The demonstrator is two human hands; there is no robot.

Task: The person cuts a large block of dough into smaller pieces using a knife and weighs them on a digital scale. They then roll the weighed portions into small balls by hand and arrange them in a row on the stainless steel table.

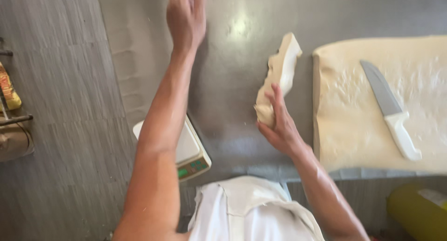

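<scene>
Dough strip (pixel 278 78), a ragged pale piece, is the landmark: it stands nearly upright above the steel surface (pixel 233 50), its lower end gripped in the closed fingers of the right hand (pixel 279 124). Left of the strip, a white scale (pixel 188 152) with green buttons sits at the surface's near edge, and the left hand (pixel 186 17) is raised high beyond it, blurred, so I cannot tell its grip. Right of the strip lies a flat dough sheet (pixel 354 124) carrying a white-handled knife (pixel 391 110).

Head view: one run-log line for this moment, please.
right hand: holds dough piece | left hand: raised, empty | knife: on dough sheet | scale: table edge
</scene>
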